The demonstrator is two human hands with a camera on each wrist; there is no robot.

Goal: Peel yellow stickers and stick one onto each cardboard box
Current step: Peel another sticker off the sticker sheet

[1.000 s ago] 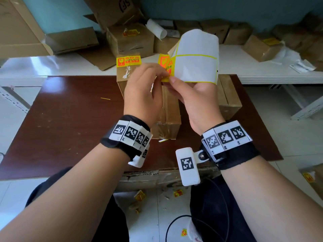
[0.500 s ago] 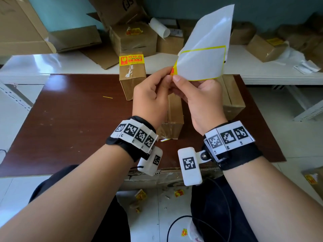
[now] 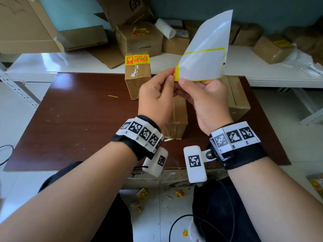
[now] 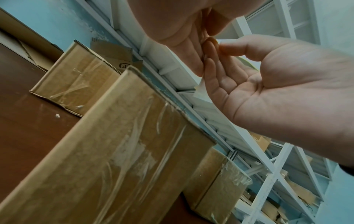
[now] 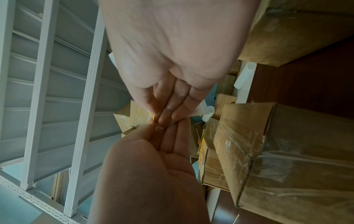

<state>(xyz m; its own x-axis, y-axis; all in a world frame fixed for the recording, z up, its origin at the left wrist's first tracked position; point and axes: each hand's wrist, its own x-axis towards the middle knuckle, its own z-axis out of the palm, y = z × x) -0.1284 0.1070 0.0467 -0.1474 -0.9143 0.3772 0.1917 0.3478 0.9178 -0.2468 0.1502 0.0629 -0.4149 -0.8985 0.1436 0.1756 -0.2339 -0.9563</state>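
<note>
Both hands are raised over the brown table (image 3: 73, 119). My right hand (image 3: 181, 84) pinches the lower corner of a white backing sheet (image 3: 206, 55) with a yellow outline, which stands upright. My left hand (image 3: 172, 76) pinches the yellow and red corner of a sticker (image 3: 175, 74) at the sheet's left edge. In the wrist views the fingertips of the left hand (image 5: 162, 133) and right hand (image 5: 164, 118) meet on the sheet. Three taped cardboard boxes stand on the table: one with a yellow sticker on top (image 3: 138, 74), a middle box (image 3: 178, 116) under my hands, and a right box (image 3: 236, 102).
A white shelf (image 3: 70, 63) behind the table carries several more cardboard boxes (image 3: 139, 37), flat cardboard and a rolled white sheet (image 3: 165, 27). Sticker scraps (image 3: 180, 193) lie on the floor between my knees. A black cable (image 3: 174, 226) runs by my right leg.
The backing sheet has uncurled and now stands taller and flatter. Both hands have risen slightly. Less of the yellow sticker shows beside my left fingers than one second ago.
</note>
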